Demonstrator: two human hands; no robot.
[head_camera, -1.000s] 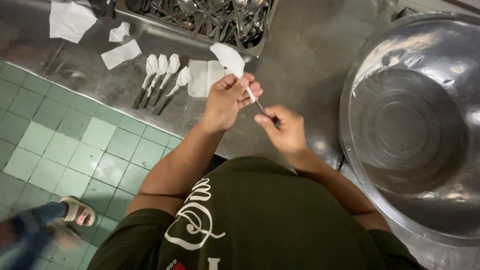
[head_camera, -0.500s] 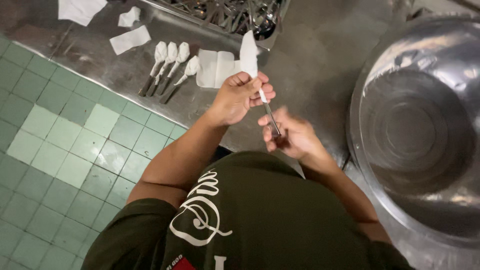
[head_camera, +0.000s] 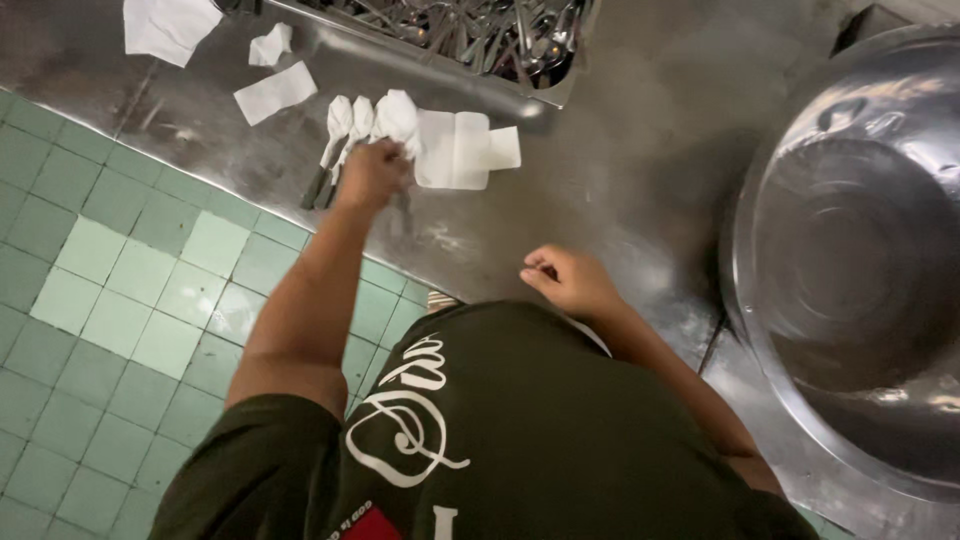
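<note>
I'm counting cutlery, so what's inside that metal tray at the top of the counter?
The tray holds a jumbled pile of loose metal cutlery. Its far end is cut off by the picture's edge, and pieces lower in the pile are covered.

Left hand (head_camera: 372, 172) sets a wrapped spoon (head_camera: 397, 120) beside two others; right hand (head_camera: 570, 280) hangs loosely curled

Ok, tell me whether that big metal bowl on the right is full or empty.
Empty: the big metal bowl shows only its bare shiny inside and bottom rings, nothing in it.

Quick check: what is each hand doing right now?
Left hand: closed on a paper-wrapped spoon, beside the other wrapped spoons.
Right hand: loosely curled, holding nothing visible.
</note>
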